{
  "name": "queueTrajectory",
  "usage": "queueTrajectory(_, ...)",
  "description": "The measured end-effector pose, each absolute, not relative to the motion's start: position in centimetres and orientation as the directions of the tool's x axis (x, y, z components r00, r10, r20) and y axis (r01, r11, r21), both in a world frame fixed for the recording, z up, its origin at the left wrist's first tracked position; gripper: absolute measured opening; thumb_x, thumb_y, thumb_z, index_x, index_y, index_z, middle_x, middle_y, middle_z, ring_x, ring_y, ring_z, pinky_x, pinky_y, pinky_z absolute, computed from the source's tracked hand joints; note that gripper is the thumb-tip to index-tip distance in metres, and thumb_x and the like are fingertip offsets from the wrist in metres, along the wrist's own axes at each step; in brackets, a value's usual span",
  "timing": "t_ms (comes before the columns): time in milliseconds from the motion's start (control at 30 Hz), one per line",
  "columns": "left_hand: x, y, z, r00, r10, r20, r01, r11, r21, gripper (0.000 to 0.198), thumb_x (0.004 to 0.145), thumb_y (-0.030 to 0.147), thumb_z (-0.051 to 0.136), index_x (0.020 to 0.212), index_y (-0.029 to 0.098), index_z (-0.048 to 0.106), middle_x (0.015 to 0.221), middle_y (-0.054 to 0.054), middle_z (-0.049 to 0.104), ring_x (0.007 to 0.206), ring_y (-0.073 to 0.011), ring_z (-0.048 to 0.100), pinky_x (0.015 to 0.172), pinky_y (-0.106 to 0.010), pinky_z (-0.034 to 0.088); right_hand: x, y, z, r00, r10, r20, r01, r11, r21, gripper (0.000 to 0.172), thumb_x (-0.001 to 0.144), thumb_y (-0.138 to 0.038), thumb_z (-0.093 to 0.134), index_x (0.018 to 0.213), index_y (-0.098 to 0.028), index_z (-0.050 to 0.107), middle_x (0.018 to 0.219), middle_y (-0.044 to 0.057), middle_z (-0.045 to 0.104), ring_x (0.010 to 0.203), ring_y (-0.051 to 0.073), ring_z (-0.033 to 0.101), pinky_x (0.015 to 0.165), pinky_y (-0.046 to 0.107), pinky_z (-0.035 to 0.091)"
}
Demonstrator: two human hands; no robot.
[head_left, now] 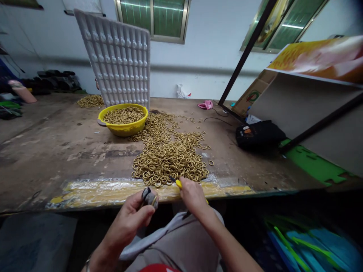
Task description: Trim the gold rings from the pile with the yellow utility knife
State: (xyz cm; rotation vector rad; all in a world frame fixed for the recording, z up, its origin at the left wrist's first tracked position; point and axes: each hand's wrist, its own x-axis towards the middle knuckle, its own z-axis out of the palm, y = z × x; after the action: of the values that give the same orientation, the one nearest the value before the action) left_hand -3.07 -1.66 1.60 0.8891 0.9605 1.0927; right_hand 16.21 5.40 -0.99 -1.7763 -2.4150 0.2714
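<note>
My left hand (126, 221), at the table's front edge, is closed with thumb against finger on a brass-coloured ring (154, 200), seen nearly edge-on. A grey wrap (148, 197) with a black band covers its fingertip. My right hand (194, 194) is wrapped around a yellow-handled tool (178, 184); a short dark tip points up and left, and its exact kind is unclear. That tip is at the front of a big pile of brass-coloured rings (170, 158). Behind the pile, a yellow basin (124, 129) is filled with more such rings.
A grey ridged tray (121, 60) stands upright behind the basin. A smaller ring pile (90, 101) lies at back left. On the right are a black bag (259, 136), a pink cloth (205, 104) and a dark metal frame (246, 53). Taped yellow material (99, 194) covers the front edge.
</note>
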Motion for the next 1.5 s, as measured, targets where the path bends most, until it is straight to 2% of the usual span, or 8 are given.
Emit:
queueTrajectory(200,-4.2,-1.1,0.4,0.028,0.939,-0.342,-0.490,0.311,0.814,0.039,0.071,0.047,0.074,0.070,0.013,0.055,0.064,0.002,0.046,0.047,-0.0034,0.027,0.037,-0.014,0.014,14.7,6.4,-1.6,-0.392,0.911,0.125,0.842,0.410,-0.350,0.011,0.086,-0.010,0.053,0.086,-0.019,0.059,0.088,0.003,0.064,0.080,0.015,0.060,0.067,0.024,0.034)
queueTrajectory(500,-5.0,-1.6,-1.9,0.037,0.899,-0.437,-0.598,0.370,0.711,0.033,0.069,0.039,0.076,0.079,0.014,0.056,0.067,0.000,0.056,0.050,-0.0063,0.046,0.036,-0.012,0.025,12.0,8.1,-2.7,-0.426,0.902,0.069,0.868,0.429,-0.251,0.015,0.082,-0.007,0.053,0.089,-0.018,0.060,0.096,0.006,0.061,0.076,0.015,0.059,0.064,0.025,0.036)
queueTrajectory(633,-4.7,-0.9,-2.3,0.035,0.887,-0.460,-0.582,0.392,0.712,0.037,0.069,0.044,0.076,0.076,0.012,0.059,0.069,-0.003,0.060,0.050,-0.0070,0.049,0.034,-0.012,0.024,12.8,8.6,-2.8,-0.282,0.942,0.181,0.712,0.332,-0.618,0.016,0.086,-0.021,0.053,0.070,-0.018,0.055,0.071,0.001,0.056,0.064,0.012,0.052,0.062,0.023,0.036)
queueTrajectory(733,-4.0,0.0,-2.4,0.020,0.920,-0.392,-0.469,0.355,0.809,0.036,0.071,0.043,0.076,0.071,0.014,0.054,0.060,0.002,0.056,0.042,-0.0037,0.042,0.032,-0.011,0.020,13.1,8.6,-2.3,-0.235,0.972,0.021,0.386,0.113,-0.916,0.029,0.083,-0.035,0.056,0.061,-0.019,0.047,0.052,-0.006,0.042,0.048,0.009,0.039,0.050,0.021,0.031)
queueTrajectory(800,-3.4,0.6,-2.0,0.000,0.945,-0.327,-0.401,0.300,0.866,0.034,0.072,0.042,0.075,0.076,0.015,0.055,0.060,0.003,0.057,0.039,-0.0030,0.040,0.032,-0.011,0.020,13.2,8.4,-1.6,-0.301,0.944,-0.136,0.186,-0.082,-0.979,0.032,0.080,-0.043,0.058,0.062,-0.021,0.043,0.048,-0.009,0.035,0.041,0.007,0.031,0.042,0.020,0.026)
queueTrajectory(900,-2.9,1.5,-1.2,-0.043,0.967,-0.253,-0.298,0.229,0.927,0.035,0.074,0.043,0.071,0.091,0.016,0.058,0.059,0.004,0.059,0.036,-0.0038,0.040,0.032,-0.012,0.021,13.3,7.9,-0.3,-0.398,0.886,-0.236,0.077,-0.224,-0.971,0.035,0.076,-0.048,0.062,0.064,-0.021,0.043,0.046,-0.010,0.033,0.038,0.005,0.025,0.037,0.019,0.021)
queueTrajectory(1067,-2.7,2.3,-0.5,0.058,0.968,-0.245,-0.193,0.252,0.948,0.030,0.077,0.042,0.069,0.083,0.013,0.061,0.050,0.003,0.055,0.035,-0.0036,0.039,0.035,-0.012,0.022,13.4,7.3,0.8,-0.503,0.854,-0.132,0.133,-0.074,-0.988,0.032,0.076,-0.045,0.065,0.066,-0.016,0.057,0.049,-0.007,0.043,0.045,0.006,0.033,0.041,0.018,0.024)
queueTrajectory(1500,-2.1,1.6,-0.4,0.214,0.946,-0.242,-0.449,0.315,0.836,0.036,0.074,0.043,0.074,0.088,0.016,0.054,0.069,0.000,0.064,0.036,-0.0009,0.038,0.033,-0.012,0.020,14.1,5.5,1.1,-0.400,0.915,0.045,0.101,0.093,-0.991,0.017,0.080,-0.033,0.062,0.075,-0.017,0.061,0.064,-0.003,0.051,0.058,0.010,0.044,0.058,0.022,0.036)
